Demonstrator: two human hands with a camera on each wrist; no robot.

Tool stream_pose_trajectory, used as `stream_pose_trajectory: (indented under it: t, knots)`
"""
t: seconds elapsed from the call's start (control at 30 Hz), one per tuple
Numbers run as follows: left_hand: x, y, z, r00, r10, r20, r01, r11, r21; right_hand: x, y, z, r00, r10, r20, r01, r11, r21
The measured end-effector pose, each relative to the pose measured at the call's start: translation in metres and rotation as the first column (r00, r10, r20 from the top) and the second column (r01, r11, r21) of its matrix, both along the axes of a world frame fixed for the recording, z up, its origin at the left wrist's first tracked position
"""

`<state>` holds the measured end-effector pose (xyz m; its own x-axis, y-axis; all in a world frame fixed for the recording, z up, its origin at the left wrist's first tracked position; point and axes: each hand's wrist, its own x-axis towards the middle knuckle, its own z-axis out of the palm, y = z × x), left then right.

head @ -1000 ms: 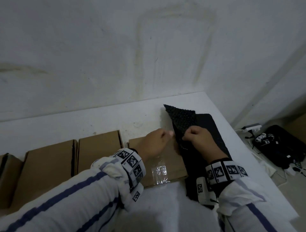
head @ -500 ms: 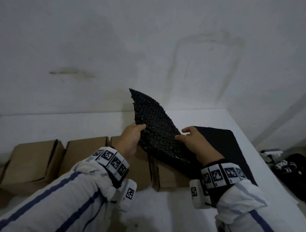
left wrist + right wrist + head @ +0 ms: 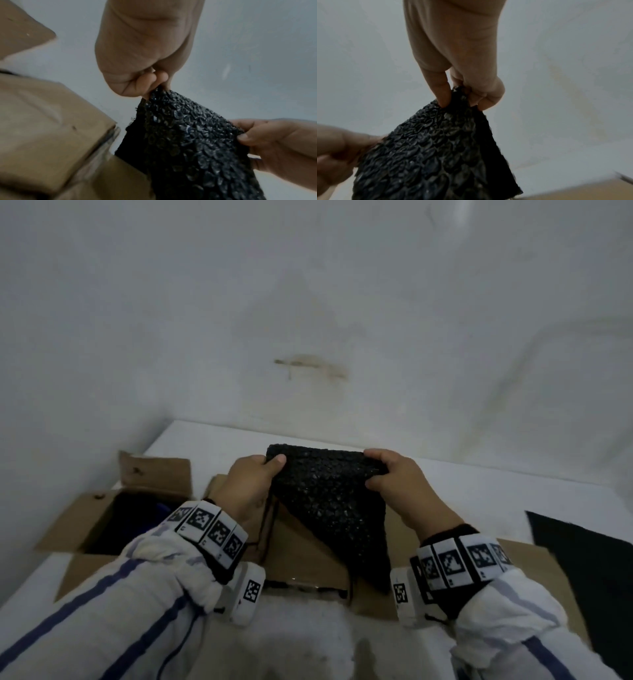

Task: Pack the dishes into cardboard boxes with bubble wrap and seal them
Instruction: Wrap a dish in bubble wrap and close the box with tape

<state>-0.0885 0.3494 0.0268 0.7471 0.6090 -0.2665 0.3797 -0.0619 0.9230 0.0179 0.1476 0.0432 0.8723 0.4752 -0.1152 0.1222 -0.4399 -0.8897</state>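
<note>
Both hands, the left hand [image 3: 251,484] and the right hand [image 3: 397,484], pinched the top corners of the wrap [image 3: 329,501] above closed boxes [image 3: 308,556]. Better to keep it taut, then lower it into the open box [image 3: 113,525].

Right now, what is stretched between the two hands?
A black bubble-wrap sheet, its top corners pinched by the left hand and right hand; clearest in the head view.

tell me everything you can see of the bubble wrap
The bubble wrap is a black sheet of small glossy bubbles, held up in the air above closed cardboard boxes. The left hand pinches its top left corner, the right hand its top right. The top edge runs taut between them; the rest hangs, tapering downward.
</note>
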Motion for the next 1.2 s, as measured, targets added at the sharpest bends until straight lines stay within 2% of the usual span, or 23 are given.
stream_pose_trajectory:
  t: [0.1,0.2,0.27,0.3,0.37,0.43,0.47,0.53,0.57,0.63,0.67,0.73,0.77,0.87,0.93,1.0,1.1,1.2]
  knots:
    - [-0.015,0.036,0.016,0.982,0.110,0.151,-0.088,0.985,-0.149,-0.018,0.046,0.009,0.940,0.025,0.340,0.046,0.979,-0.199]
    - [-0.028,0.064,0.025,0.910,0.280,0.307,-0.190,0.937,-0.293,-0.044,0.087,0.018,0.853,-0.016,0.521,0.124,0.977,-0.172]
    - [-0.038,0.078,0.027,0.878,0.390,0.276,-0.291,0.895,-0.339,-0.064,0.110,0.022,0.793,0.000,0.609,0.079,0.992,-0.103]
    - [-0.045,0.084,0.027,0.897,0.388,0.210,-0.302,0.888,-0.347,-0.073,0.122,0.021,0.777,0.044,0.628,0.016,0.996,-0.090]
    - [-0.058,0.097,0.022,0.975,0.209,0.074,-0.155,0.883,-0.443,-0.093,0.146,0.014,0.792,0.188,0.582,-0.156,0.982,-0.105]
    - [-0.070,0.110,0.012,0.997,-0.024,0.067,0.060,0.795,-0.604,-0.114,0.168,0.002,0.805,0.356,0.475,-0.320,0.934,-0.157]
    - [-0.075,0.117,0.006,0.993,-0.073,0.088,0.113,0.755,-0.646,-0.124,0.177,-0.003,0.798,0.432,0.420,-0.395,0.902,-0.176]
    - [-0.082,0.128,-0.003,0.998,-0.031,0.057,0.061,0.758,-0.649,-0.141,0.192,-0.016,0.782,0.540,0.313,-0.510,0.842,-0.179]
    - [-0.085,0.134,-0.007,0.999,0.014,0.033,0.009,0.780,-0.625,-0.146,0.196,-0.021,0.798,0.547,0.253,-0.523,0.837,-0.158]
    - [-0.091,0.146,-0.014,0.998,0.062,0.014,-0.042,0.817,-0.575,-0.145,0.204,-0.029,0.890,0.422,0.170,-0.415,0.906,-0.081]
    - [-0.095,0.151,-0.016,0.998,0.068,0.001,-0.055,0.823,-0.565,-0.141,0.206,-0.032,0.928,0.324,0.185,-0.313,0.946,-0.086]
    - [-0.106,0.163,-0.018,0.995,0.090,-0.046,-0.100,0.819,-0.566,-0.130,0.210,-0.036,0.951,0.188,0.247,-0.134,0.967,-0.217]
    - [-0.111,0.170,-0.019,0.992,0.105,-0.071,-0.127,0.811,-0.571,-0.126,0.211,-0.036,0.954,0.175,0.244,-0.101,0.952,-0.288]
    - [-0.128,0.189,-0.029,0.982,0.128,-0.138,-0.185,0.795,-0.578,-0.127,0.219,-0.042,0.933,0.312,0.178,-0.212,0.879,-0.428]
    - [-0.137,0.198,-0.036,0.982,0.150,-0.118,-0.191,0.799,-0.571,-0.139,0.230,-0.047,0.895,0.407,0.184,-0.295,0.847,-0.443]
    - [-0.145,0.202,-0.039,0.987,0.150,-0.061,-0.157,0.786,-0.598,-0.150,0.239,-0.056,0.862,0.444,0.245,-0.292,0.830,-0.476]
    - [-0.150,0.199,-0.033,0.996,0.076,0.057,-0.016,0.722,-0.691,-0.153,0.245,-0.063,0.854,0.389,0.345,-0.208,0.863,-0.460]
    - [-0.147,0.196,-0.023,0.984,0.031,0.175,0.105,0.694,-0.712,-0.141,0.247,-0.059,0.920,0.265,0.288,-0.179,0.939,-0.293]
